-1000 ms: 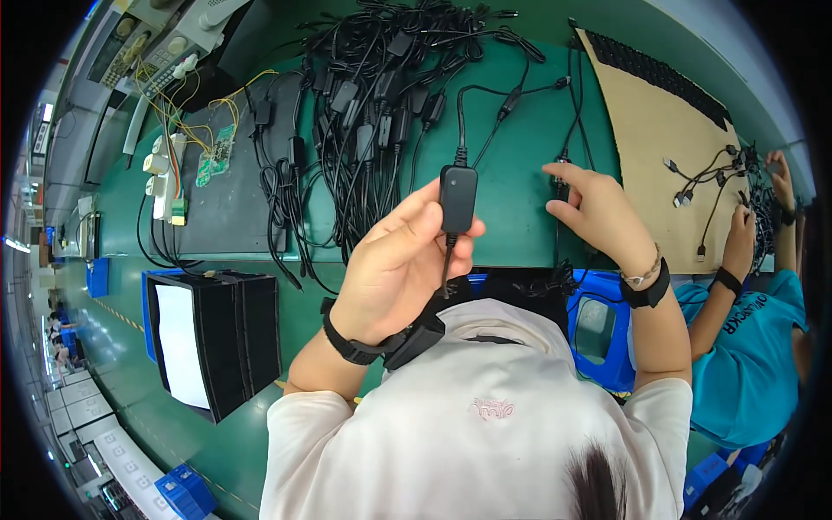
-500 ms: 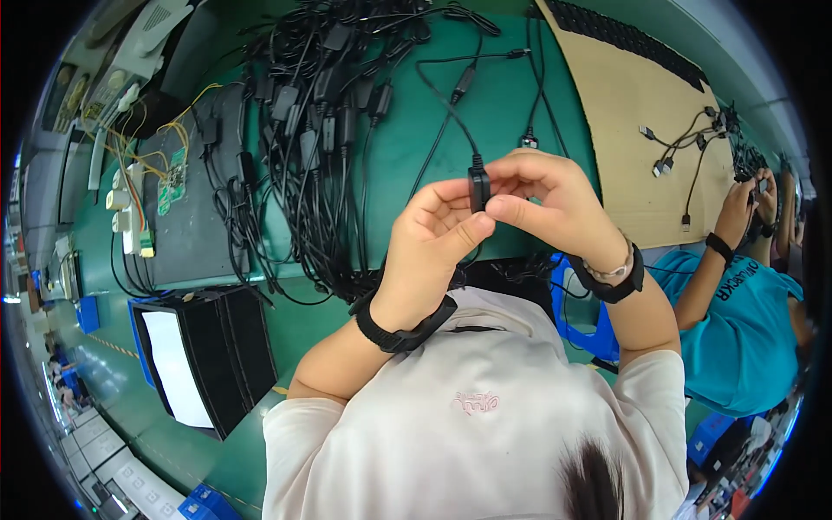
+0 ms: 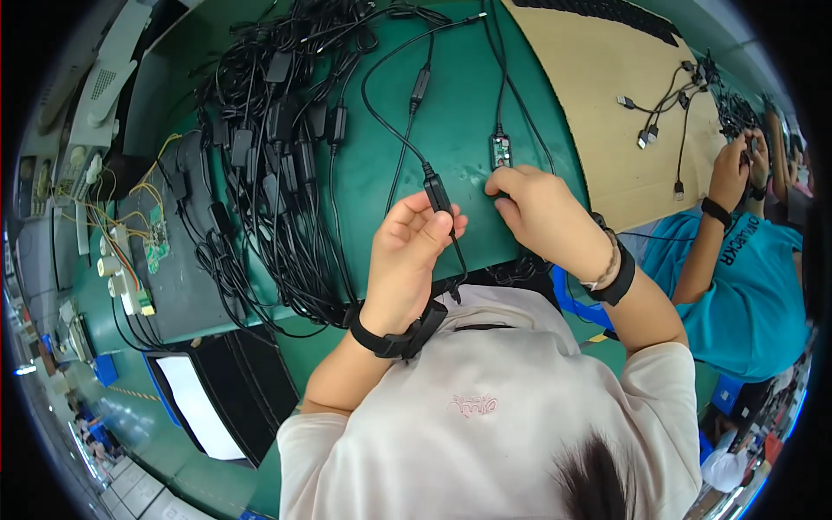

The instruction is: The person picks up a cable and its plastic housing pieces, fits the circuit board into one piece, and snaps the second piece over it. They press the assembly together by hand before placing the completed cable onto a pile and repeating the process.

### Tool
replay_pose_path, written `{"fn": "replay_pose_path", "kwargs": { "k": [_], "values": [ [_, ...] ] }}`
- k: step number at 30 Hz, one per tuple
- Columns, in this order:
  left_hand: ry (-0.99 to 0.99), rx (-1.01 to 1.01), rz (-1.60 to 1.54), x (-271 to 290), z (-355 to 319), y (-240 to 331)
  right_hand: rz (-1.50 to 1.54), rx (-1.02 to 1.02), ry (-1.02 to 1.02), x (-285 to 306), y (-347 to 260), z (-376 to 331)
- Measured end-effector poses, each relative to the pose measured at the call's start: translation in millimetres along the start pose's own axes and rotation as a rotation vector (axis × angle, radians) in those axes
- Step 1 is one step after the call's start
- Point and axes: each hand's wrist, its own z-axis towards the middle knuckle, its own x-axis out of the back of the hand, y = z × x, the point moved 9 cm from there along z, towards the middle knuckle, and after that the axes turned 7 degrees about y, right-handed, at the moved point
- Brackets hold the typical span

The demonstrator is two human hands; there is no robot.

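My left hand point(image 3: 406, 251) is closed around a black cable just below its slim black inline module point(image 3: 438, 192), holding it a little above the green table point(image 3: 459, 95). My right hand point(image 3: 542, 215) lies to the right of it. Its curled fingertips pinch the lower end of a second module point(image 3: 500, 152), which lies flat on the table with a green circuit board showing inside. Both modules' cables run away toward the far edge. Each wrist wears a black band.
A big tangle of black cables with modules point(image 3: 277, 130) covers the table's left half. A brown cardboard sheet point(image 3: 598, 104) lies to the right. There a co-worker in a teal shirt point(image 3: 737, 251) handles short cables point(image 3: 659, 113). A small wired circuit board point(image 3: 156, 243) and a black box point(image 3: 208, 407) sit at the left.
Half a second ago both hands held the black module together. My right hand has since let go and moved out to the open module on the table.
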Motion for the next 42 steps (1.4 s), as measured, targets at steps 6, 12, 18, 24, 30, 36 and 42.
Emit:
{"fn": "replay_pose_path", "kwargs": {
  "k": [6,12,18,24,30,36,42],
  "values": [
    [-0.03,-0.009,-0.089,10.2,-1.7,0.9,1.017,-0.623,-0.132,22.1,1.8,-27.1],
    [-0.143,0.031,-0.135,4.9,-8.6,5.8,1.025,-0.385,0.382,121.8,0.0,10.5],
    [-0.242,0.016,-0.12,-6.4,-24.5,15.3,1.128,-0.253,0.111,169.5,16.4,135.2],
    [-0.171,-0.023,-0.241,15.0,-18.5,26.3,0.36,-0.249,-0.197,91.5,48.0,188.0],
    [-0.417,-0.023,-0.442,-3.4,-32.9,62.0,0.162,-0.454,-0.362,27.6,96.0,147.8],
    [-0.38,-0.117,-0.494,-14.8,-30.4,86.4,-0.188,-0.038,-0.073,41.4,83.3,145.0],
    [-0.138,-0.354,0.017,-17.7,-12.5,93.3,0.914,-0.266,-0.296,27.7,-40.7,62.2]
  ]
}}
